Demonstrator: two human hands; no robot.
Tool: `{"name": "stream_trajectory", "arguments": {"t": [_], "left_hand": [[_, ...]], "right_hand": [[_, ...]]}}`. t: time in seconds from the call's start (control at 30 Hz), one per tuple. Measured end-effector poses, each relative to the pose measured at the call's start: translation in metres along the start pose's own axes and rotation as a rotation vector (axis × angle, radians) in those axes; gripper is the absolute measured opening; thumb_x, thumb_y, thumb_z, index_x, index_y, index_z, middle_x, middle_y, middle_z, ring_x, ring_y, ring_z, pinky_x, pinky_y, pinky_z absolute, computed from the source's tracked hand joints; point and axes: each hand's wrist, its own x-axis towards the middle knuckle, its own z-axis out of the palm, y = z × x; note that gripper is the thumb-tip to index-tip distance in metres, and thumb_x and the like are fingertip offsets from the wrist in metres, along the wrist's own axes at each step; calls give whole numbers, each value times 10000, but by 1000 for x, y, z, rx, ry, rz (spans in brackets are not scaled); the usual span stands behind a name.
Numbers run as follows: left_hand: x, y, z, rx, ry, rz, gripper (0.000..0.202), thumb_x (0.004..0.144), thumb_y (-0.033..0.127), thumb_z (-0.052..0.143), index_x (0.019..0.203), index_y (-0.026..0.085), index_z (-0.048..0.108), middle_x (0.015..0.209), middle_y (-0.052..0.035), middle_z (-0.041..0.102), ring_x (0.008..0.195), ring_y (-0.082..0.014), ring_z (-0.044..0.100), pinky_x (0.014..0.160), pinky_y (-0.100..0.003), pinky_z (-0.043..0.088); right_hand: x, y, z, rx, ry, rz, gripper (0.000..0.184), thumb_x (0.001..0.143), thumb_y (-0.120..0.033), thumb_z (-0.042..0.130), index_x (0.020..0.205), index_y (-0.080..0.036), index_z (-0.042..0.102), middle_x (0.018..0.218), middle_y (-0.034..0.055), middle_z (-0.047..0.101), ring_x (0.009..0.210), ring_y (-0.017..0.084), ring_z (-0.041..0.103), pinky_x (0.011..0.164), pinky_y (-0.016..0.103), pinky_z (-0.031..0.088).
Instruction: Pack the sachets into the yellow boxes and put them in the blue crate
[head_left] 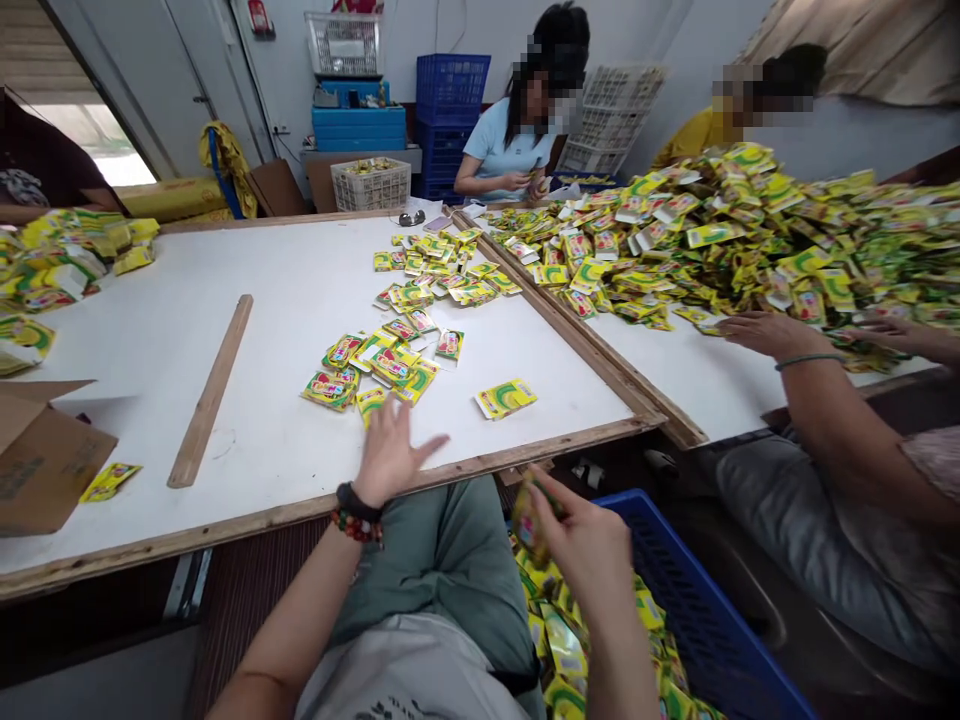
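My left hand (391, 452) is over the table's near edge, fingers spread, with its fingertips at a loose cluster of small yellow-and-green packets (390, 362). Whether it touches them is hard to tell. A single yellow packet (506, 398) lies to the right of that hand. Down past the table edge, my right hand (581, 530) pinches a small packet (531, 522), slightly blurred, between thumb and fingers. Below it stands a blue plastic crate (705, 590) filled with similar packets, partly hidden by my forearm.
A wooden divider (555, 315) separates my white table (300, 260) from a big packet heap (712, 240). A wooden strip (214, 390) and cardboard box (52, 460) are at left. Another person's hands (772, 335) work at right; more people sit around the tables.
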Motion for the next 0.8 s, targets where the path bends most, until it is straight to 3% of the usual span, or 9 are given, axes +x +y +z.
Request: {"name": "stream_trajectory", "arguments": {"t": [0.07, 0.17, 0.27, 0.33, 0.43, 0.53, 0.63, 0.73, 0.8], "left_hand": [[15, -14, -7, 148, -32, -248, 709, 786, 570, 605, 1268, 79, 435, 1429, -281, 295, 1263, -470, 375, 986, -575, 367], [27, -26, -7, 223, -183, -387, 788, 683, 351, 738, 1322, 64, 377, 1409, -297, 318, 1221, -473, 431, 944, -536, 413], [19, -24, -7, 68, -165, -273, 795, 648, 99, 638, 1373, 126, 314, 1369, -219, 418, 1221, -353, 484, 996, -456, 415], [6, -17, -9, -219, -99, -146, 769, 647, 37, 538, 1369, 181, 317, 1331, -144, 486, 1220, -265, 503, 1024, -395, 417], [-11, -7, -7, -703, -159, -9, 580, 683, 78, 519, 1243, 202, 435, 1188, -70, 604, 1108, -210, 583, 958, -344, 477], [-17, 0, 3, -917, -303, 14, 363, 728, 227, 627, 1075, 170, 537, 1021, -60, 670, 952, -214, 640, 850, -338, 526], [-19, 4, 15, -827, -187, -44, 426, 704, 274, 701, 1089, 172, 549, 985, -52, 681, 914, -212, 648, 841, -348, 529], [-23, 8, 27, -645, 30, -15, 726, 697, 250, 713, 1337, 196, 373, 1258, -110, 577, 1120, -237, 585, 951, -376, 487], [-28, 11, 34, -563, 115, 27, 792, 749, 262, 663, 1415, 197, 238, 1407, -152, 441, 1248, -252, 499, 1006, -396, 453]], "right_hand": [[-8, 17, -19, -235, -7, 73, 368, 828, -403, 561, 1059, -190, 752, 646, 120, 750, 522, 282, 685, 454, 327, 471], [-11, 24, -22, -145, -72, 26, 392, 830, -420, 570, 1112, -197, 725, 853, 122, 774, 662, 287, 717, 555, 344, 520], [-4, 9, 0, 239, -172, -20, 385, 830, -429, 588, 1135, -224, 705, 1042, 101, 748, 809, 273, 718, 708, 381, 560], [6, -6, 21, 581, -207, 10, 438, 792, -438, 643, 1169, -218, 682, 1119, 106, 722, 912, 274, 705, 777, 396, 563], [24, -27, 48, 1038, -219, 70, 541, 742, -473, 697, 1222, -232, 631, 1175, 91, 695, 1005, 249, 676, 837, 377, 550], [39, -42, 64, 1161, -282, 51, 396, 763, -500, 673, 1044, -221, 680, 941, 40, 737, 819, 184, 679, 753, 305, 551], [42, -51, 72, 1112, -296, 32, 329, 784, -504, 648, 878, -189, 665, 666, -10, 676, 598, 147, 606, 587, 251, 514], [37, -60, 76, 1071, -261, 39, 325, 802, -491, 633, 914, -185, 642, 598, -36, 629, 542, 138, 562, 519, 231, 464], [34, -64, 77, 1048, -267, 17, 327, 818, -484, 621, 937, -181, 653, 628, -28, 640, 589, 150, 575, 569, 243, 475]]}}
